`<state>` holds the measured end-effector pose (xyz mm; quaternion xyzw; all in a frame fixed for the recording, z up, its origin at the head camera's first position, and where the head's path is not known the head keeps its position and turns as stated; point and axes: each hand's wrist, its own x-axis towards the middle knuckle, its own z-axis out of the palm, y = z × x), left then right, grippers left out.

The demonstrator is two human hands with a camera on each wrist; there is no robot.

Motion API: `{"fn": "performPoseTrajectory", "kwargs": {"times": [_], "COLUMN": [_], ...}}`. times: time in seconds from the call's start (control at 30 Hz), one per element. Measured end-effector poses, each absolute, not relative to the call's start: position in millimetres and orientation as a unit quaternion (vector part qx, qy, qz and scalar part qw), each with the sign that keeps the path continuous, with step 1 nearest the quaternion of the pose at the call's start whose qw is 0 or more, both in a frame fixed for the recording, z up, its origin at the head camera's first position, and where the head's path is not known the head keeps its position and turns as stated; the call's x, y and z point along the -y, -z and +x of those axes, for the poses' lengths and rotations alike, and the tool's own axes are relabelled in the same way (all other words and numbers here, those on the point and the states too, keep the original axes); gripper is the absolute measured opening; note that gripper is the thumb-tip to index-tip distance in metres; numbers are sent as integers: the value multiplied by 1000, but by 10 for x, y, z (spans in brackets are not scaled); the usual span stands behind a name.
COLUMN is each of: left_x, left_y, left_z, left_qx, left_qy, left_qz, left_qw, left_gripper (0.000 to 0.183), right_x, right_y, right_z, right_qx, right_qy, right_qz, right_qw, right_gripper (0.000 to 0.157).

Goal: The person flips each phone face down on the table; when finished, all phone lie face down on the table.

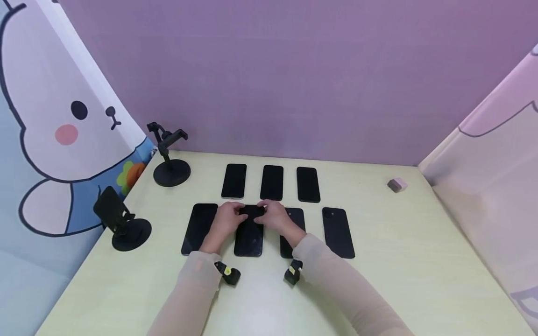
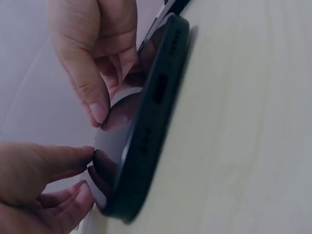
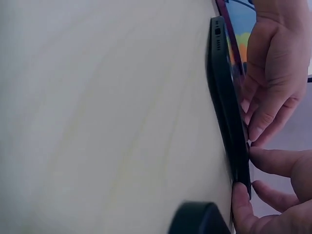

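A dark smartphone [image 1: 249, 239] lies screen up in the front row, its port end [image 2: 158, 92] towards me. My left hand [image 1: 226, 219] grips its far left part, the thumb over the glass and curled fingers at the edge. Opposite it, my right hand [image 1: 276, 217] pinches the far right part; in the right wrist view one finger [image 3: 241, 192] lies along the side edge. Both hands' fingertips are close together over the dark glass in the left wrist view. Whether a thin film lies between them cannot be told.
Left of this phone lies another black phone [image 1: 199, 229]; to its right are two lying back up, one [image 1: 296, 217] partly under my right arm, one [image 1: 338, 233] further right. Three more phones [image 1: 272, 183] form a back row. Two black stands [image 1: 172, 172] and a small block [image 1: 397, 185] flank them.
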<state>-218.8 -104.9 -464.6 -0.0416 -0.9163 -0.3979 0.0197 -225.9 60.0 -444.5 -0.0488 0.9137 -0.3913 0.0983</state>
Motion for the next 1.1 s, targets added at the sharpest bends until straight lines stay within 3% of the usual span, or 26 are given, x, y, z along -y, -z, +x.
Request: {"fn": "performPoseTrajectory", "kwargs": {"times": [0.67,1.1], "left_x": [983,890], "left_y": [4558,4534], "left_z": [-2150,-2095], "left_qx": [907,848], "left_qy": [417,528], "left_qz": [-48,-50], "left_qw": [7,0], "left_gripper": [24,31], "right_x": [-803,-861], "right_y": [4335,4275], "right_z": [-2292,-2286], "right_qx": [-784,-727], "right_qy": [603,667], "right_qz": [-59,-65], "right_qw": [135,152], "right_gripper": [39,39]}}
